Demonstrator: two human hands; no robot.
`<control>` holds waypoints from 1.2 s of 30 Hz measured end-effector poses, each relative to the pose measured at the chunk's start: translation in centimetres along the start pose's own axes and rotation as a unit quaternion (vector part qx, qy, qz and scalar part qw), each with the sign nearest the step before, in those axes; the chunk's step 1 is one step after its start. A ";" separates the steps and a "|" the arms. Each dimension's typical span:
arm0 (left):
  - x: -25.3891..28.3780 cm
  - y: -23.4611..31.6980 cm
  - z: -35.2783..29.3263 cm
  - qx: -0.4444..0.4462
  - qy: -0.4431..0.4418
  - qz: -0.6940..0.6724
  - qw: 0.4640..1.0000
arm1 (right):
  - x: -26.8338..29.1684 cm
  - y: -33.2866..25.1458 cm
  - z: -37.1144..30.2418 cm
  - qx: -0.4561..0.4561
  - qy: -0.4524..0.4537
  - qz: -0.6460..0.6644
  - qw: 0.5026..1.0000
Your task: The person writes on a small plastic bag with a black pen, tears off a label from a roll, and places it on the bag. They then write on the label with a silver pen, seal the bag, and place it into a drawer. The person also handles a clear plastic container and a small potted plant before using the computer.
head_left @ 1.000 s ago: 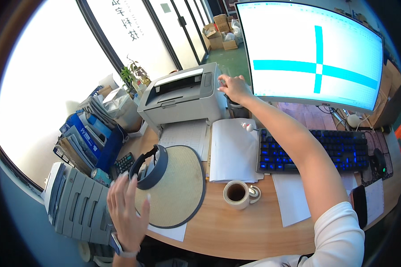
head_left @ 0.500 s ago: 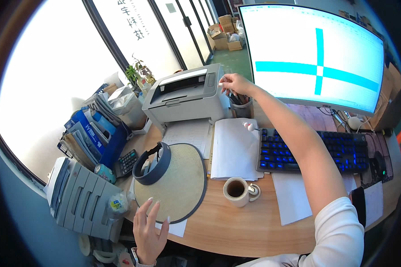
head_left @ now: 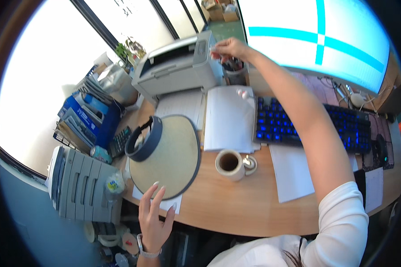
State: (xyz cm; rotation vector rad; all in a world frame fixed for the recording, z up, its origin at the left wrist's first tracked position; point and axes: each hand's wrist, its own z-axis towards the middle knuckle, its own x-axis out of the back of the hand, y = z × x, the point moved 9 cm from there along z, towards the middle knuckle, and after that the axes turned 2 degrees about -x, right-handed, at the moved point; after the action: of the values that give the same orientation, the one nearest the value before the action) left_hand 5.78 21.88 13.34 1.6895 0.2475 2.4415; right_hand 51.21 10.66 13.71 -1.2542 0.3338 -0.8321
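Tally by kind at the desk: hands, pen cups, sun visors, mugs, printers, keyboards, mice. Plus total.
Hands: 2 (left hand, right hand)
Pen cup: 1
Sun visor: 1
Mug: 1
Printer: 1
Keyboard: 1
Mouse: 1
Total: 8

Grey pen holder [head_left: 235, 78], navy-banded beige sun visor [head_left: 176, 155], cream mug [head_left: 234, 175] (dark brown drink [head_left: 229, 163]), blue-lit black keyboard [head_left: 278, 123]

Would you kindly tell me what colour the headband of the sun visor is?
The headband is dark greyish blue; it shows best in the head view.
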 end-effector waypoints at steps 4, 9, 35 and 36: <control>-3.5 2.3 0.6 -0.012 -0.039 -0.147 0.988 | 1.1 -0.1 -0.2 -0.030 0.008 0.020 0.999; -7.6 4.7 4.5 -0.031 -0.025 -0.290 0.956 | 1.1 -3.7 -1.6 0.012 0.093 -0.170 0.981; 1.1 -39.8 21.5 0.259 0.236 0.028 0.936 | -20.3 -10.9 -39.1 -0.014 -0.115 -0.327 0.938; -0.2 -39.1 23.1 0.284 0.204 0.026 0.937 | -20.8 -9.7 -39.8 -0.028 -0.111 -0.353 0.929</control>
State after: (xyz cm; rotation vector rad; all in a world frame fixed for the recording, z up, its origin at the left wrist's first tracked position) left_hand 28.99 60.93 12.32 1.3231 1.0622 2.9320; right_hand 8.09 -3.12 5.93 -1.5286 -0.3077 -1.2753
